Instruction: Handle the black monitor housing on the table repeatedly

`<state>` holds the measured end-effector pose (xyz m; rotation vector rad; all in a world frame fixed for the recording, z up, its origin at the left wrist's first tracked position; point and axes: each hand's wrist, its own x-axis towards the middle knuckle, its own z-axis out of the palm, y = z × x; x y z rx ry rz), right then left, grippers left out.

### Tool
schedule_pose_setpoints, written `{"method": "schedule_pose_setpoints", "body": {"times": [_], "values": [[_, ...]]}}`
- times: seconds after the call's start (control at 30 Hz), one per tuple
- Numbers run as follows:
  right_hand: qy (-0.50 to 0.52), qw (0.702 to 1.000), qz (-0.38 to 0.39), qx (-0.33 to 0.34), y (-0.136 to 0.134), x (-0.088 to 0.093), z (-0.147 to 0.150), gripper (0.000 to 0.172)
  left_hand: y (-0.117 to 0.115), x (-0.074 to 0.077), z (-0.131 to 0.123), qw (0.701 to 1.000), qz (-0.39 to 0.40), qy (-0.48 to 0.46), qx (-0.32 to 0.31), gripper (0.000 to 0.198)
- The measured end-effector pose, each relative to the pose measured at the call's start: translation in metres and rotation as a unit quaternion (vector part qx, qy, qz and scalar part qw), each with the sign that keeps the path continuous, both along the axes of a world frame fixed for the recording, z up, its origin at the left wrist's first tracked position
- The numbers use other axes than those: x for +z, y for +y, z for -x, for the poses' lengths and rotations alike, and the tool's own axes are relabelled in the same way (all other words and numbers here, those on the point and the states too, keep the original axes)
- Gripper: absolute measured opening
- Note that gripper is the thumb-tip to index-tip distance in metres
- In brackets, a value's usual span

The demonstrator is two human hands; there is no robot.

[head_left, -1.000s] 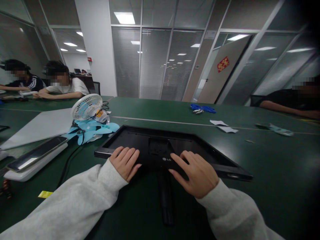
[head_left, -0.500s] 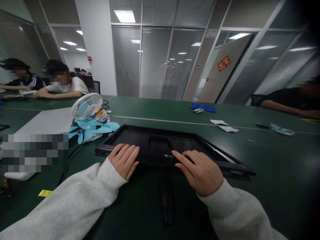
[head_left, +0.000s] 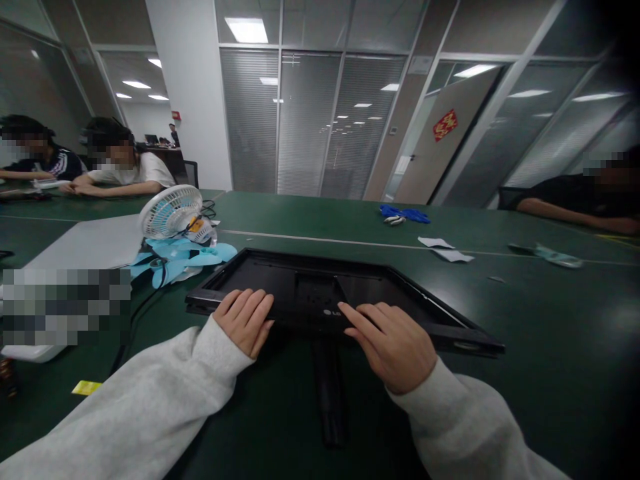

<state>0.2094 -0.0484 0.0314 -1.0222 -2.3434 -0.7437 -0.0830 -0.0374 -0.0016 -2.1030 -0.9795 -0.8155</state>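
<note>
A black monitor frame [head_left: 370, 283] with an LG logo lies tilted over the green table, its recessed inside facing up. My left hand [head_left: 245, 321] grips its near edge left of the logo, fingers on top and thumb below. Just right of the logo, my right hand [head_left: 395, 340] pinches the same edge, index finger on top and thumb in front. A black stand piece [head_left: 329, 400] extends from under the middle of the frame toward me. The underside of the frame is hidden.
Left of the frame are light blue fan blades [head_left: 175, 260], a white fan head [head_left: 171, 212], a black cable and a grey panel [head_left: 95, 243]. Farther back lie blue gloves [head_left: 407, 213] and white papers [head_left: 450, 253]. People sit at the far left and right.
The view has shifted slightly, so the scene sits a little farther left. Both hands keep their hold on the frame. A standing person now shows in the far room at the left.
</note>
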Motion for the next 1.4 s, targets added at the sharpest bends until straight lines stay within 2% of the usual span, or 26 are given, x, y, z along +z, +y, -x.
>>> {"method": "schedule_pose_setpoints", "body": {"times": [0.37,0.63,1.4], "values": [[0.008,1.000,0.017,-0.018,0.0011,-0.0014,0.0015,0.032,-0.0017,0.0012,-0.0037,1.000,0.005,-0.006,0.013,0.036],[0.010,1.000,0.020,-0.004,0.0022,0.0042,0.0004,0.030,0.0005,0.0003,-0.0020,1.000,-0.006,0.013,0.001,0.035],[0.007,1.000,0.008,0.021,0.0032,-0.0023,0.0014,0.031,-0.0004,0.0064,-0.0017,1.000,0.004,0.015,-0.008,0.028]]}}
